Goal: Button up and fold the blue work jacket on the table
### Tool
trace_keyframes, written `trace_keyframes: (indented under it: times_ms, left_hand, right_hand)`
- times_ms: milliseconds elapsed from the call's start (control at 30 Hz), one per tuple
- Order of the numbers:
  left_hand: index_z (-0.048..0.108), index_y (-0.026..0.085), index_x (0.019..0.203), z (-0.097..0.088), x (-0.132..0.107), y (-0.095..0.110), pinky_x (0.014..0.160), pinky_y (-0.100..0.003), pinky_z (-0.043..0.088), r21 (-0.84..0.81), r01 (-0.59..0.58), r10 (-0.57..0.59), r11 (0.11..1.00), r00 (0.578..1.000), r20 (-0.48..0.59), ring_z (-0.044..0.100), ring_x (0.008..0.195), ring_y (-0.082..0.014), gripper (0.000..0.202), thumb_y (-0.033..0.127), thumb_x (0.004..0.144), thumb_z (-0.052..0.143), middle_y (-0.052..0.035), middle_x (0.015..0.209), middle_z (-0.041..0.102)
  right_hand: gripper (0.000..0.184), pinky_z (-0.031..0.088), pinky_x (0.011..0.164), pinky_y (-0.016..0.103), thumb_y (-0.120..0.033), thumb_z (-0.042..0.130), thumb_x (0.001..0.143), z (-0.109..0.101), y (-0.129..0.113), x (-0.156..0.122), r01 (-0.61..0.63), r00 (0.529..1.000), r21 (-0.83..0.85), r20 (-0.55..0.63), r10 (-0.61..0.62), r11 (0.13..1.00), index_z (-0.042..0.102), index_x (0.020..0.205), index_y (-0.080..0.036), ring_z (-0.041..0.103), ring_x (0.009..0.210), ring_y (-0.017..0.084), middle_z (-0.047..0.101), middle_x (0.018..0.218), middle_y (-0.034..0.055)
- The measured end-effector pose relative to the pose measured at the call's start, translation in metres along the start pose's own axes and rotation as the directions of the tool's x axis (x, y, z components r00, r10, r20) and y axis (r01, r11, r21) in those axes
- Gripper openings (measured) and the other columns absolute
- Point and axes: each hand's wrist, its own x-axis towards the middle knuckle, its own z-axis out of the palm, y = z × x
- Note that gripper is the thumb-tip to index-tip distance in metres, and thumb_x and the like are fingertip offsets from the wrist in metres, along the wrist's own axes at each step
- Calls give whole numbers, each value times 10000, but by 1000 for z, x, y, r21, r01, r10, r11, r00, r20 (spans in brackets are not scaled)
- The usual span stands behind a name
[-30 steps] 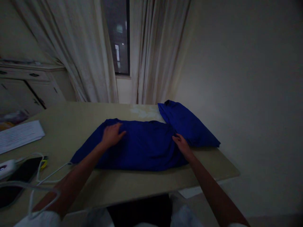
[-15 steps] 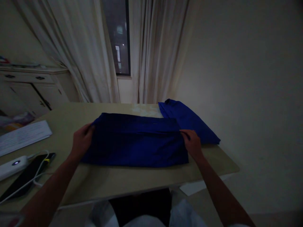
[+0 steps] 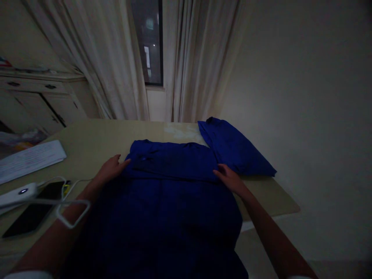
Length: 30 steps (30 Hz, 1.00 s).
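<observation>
A dark blue cloth [image 3: 171,193] lies spread over the beige table [image 3: 101,135], its near part hanging over the front edge toward me, with a folded band across its far end. My left hand [image 3: 110,170] rests flat at the band's left end, fingers stretched out. At the band's right end lies my right hand [image 3: 229,178], fingers extended on the cloth. Neither hand grips anything. A second folded blue cloth [image 3: 232,149] sits at the table's far right corner, just beyond my right hand.
At the left lie white papers [image 3: 29,159], a white power bank [image 3: 14,192] with a cable [image 3: 72,209], and a black phone [image 3: 31,213]. Cream curtains [image 3: 192,58] and a dark window [image 3: 148,38] are behind the table. A cabinet [image 3: 43,100] stands far left.
The cloth has been pulled toward me and now drapes over the front edge. Both hands let go of its corners and now lie flat at the ends of the folded band.
</observation>
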Motion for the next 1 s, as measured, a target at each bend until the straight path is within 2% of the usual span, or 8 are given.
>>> trace_keyframes:
  times_ms: [167,367,533,600,733,867,933,1000]
  left_hand:
    - [690,88,1184,36,40,13,915,-400,572,124,6,-26,992,988,155,711,1152,-389,570,533,828,705,-251,1230,729]
    - [693,205,1215,23,83,47,1002,-389,532,60,-191,191,980,981,-10,683,1193,-320,344,357,911,635,-129,1245,746]
    - [432,74,1544,30,107,89,1046,-495,502,124,-103,138,987,938,-318,620,1284,-395,631,351,987,542,-275,1473,575]
    - [343,34,1597,55,100,94,1102,-507,463,158,-169,215,973,912,-349,567,1357,-400,671,328,1012,489,-298,1553,492]
    - [441,0,1533,108,79,83,1132,-460,450,181,-311,349,933,903,-249,568,1367,-363,577,245,1010,431,-281,1501,556]
    - [532,27,1446,122,75,72,1089,-451,489,202,-318,363,926,896,-256,585,1329,-358,521,151,946,453,-245,1470,581]
    - [544,17,1409,119,78,71,1089,-432,492,183,-310,354,933,883,-307,592,1308,-344,500,125,929,460,-247,1438,586]
    - [507,-4,1435,117,79,70,1096,-418,486,168,-302,344,938,865,-366,589,1305,-329,531,88,915,449,-257,1427,572]
  right_hand:
    - [962,497,1086,518,-509,848,787,47,-5,43,51,998,-431,50,-33,901,427,1573,-148,615,1321,412,546,1495,264]
    - [540,459,1131,445,-188,670,904,25,-27,129,414,898,-427,46,-438,804,543,1429,-184,622,1306,304,647,1393,163]
    - [573,486,1031,563,-204,725,870,31,-69,204,151,924,-594,-199,-326,790,561,1415,-131,615,1246,412,583,1404,267]
    - [612,469,1041,597,-276,747,884,58,-82,214,125,934,-617,-192,-302,777,551,1443,-119,579,1292,445,518,1479,295]
    - [647,421,1154,512,-495,641,992,145,-109,207,429,897,-502,137,-420,751,496,1539,-182,482,1445,363,483,1585,209]
    - [452,477,1092,443,-458,717,947,229,-142,200,488,872,-400,267,-411,776,690,1327,-215,576,1342,318,661,1409,151]
    - [160,524,991,386,-311,712,938,246,-155,204,437,899,-359,205,-387,824,776,1056,-222,676,1160,282,762,1159,117]
    - [121,537,927,345,-239,655,953,234,-159,214,389,921,-323,101,-377,863,772,929,-222,711,1031,247,777,1031,95]
